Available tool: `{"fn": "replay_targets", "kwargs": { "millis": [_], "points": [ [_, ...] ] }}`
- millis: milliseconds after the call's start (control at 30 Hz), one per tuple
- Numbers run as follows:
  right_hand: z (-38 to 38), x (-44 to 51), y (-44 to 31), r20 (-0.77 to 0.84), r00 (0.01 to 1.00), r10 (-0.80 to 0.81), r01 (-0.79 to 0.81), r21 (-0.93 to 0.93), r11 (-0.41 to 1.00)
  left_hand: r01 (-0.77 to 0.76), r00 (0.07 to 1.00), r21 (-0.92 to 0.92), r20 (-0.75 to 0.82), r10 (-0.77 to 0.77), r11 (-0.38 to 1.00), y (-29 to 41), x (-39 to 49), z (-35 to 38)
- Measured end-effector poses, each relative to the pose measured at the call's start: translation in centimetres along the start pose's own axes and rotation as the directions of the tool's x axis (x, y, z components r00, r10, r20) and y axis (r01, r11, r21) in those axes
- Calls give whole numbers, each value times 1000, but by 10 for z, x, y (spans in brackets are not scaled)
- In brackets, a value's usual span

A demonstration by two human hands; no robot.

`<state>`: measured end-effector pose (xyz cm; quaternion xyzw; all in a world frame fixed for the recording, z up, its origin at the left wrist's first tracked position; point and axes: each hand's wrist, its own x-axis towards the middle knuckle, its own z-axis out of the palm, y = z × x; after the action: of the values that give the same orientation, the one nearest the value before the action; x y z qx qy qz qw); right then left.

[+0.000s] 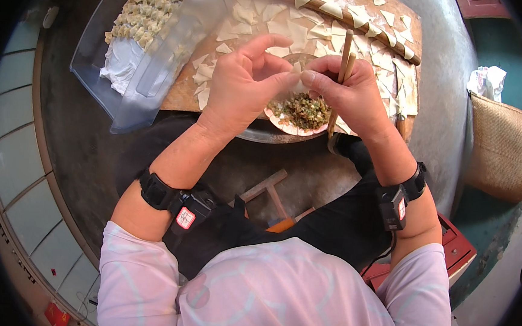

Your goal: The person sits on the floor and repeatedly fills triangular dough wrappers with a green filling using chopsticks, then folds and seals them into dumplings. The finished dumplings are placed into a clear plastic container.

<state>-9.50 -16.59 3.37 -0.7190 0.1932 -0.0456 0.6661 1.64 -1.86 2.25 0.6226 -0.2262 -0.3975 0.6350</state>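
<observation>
Between my two thumbs and fingertips is a small pale dough wrapper (297,69), pinched from both sides above the plate. My left hand (252,67) holds its left edge, and my right hand (345,87) grips the other edge. A pair of wooden chopsticks (347,51) is also tucked in my right hand, their lower ends slanting down beside the plate. Below the hands, a scalloped plate (286,126) carries a heap of chopped green and brown filling (307,111). The hands cover the plate's far part. Whether filling is inside the wrapper cannot be seen.
Cut dough pieces (299,34) lie scattered over a floured wooden board (181,100). A long rolling pin (330,9) draped with dough crosses its far side. At left, a clear plastic container (94,85) holds rows of folded dumplings (149,12). A woven seat back (500,145) stands at right.
</observation>
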Motion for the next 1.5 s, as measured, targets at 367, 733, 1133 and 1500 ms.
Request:
{"fn": "replay_targets", "kwargs": {
  "millis": [367,733,1133,1500],
  "points": [
    [-6,-4,6,67,997,-29,38,-132,991,119,992,23,32,-120,993,-3,3,2],
    [-4,-2,13,1,999,46,-46,-31,998,84,993,-62,88,-79,995,-3,1,-1],
    [-4,-5,3,-65,969,-237,200,-357,912,67,997,-121,50,-62,990,-1,4,-2],
    [-4,-10,2,101,853,-512,499,-443,745,28,976,-108,220,-3,994,9,-2,-5]
  ]
}}
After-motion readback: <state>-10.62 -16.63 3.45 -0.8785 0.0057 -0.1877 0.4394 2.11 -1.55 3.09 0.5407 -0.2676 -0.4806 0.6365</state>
